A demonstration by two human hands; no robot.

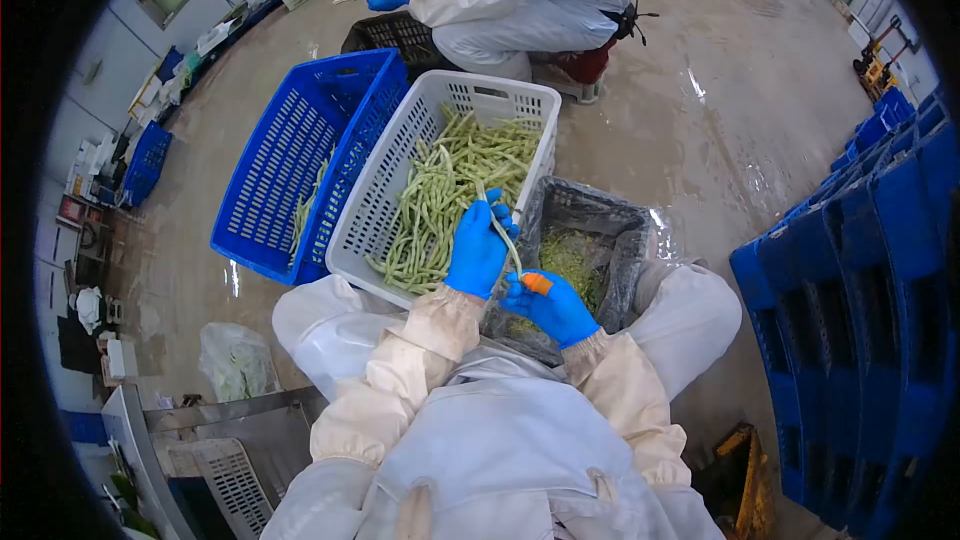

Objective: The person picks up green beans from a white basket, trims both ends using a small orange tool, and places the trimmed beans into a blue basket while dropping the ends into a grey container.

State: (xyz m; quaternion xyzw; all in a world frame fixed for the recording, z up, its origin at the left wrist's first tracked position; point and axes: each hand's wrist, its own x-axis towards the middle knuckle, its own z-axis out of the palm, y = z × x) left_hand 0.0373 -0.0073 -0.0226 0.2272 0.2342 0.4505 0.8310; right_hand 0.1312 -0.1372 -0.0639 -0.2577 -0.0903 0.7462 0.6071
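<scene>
In a blue glove, my left hand (478,247) is closed around a green bean (508,243), whose pale length runs down toward the other hand. My right hand (552,308), gloved alike, pinches the bean's lower end between thumb and fingers. An orange cover (537,283) shows at that hand's thumb. A white perforated crate (372,208) full of green beans (440,202) stands just beyond my left hand. Behind my right hand, a crate lined with dark plastic (625,220) holds green trimmings (568,262).
A blue crate (275,165) with some beans adjoins the white one. Across from me a seated person (530,0) in white coveralls holds beans over a black crate (395,40). Blue pallets (850,310) are stacked at right; a plastic bag (237,360) lies at left.
</scene>
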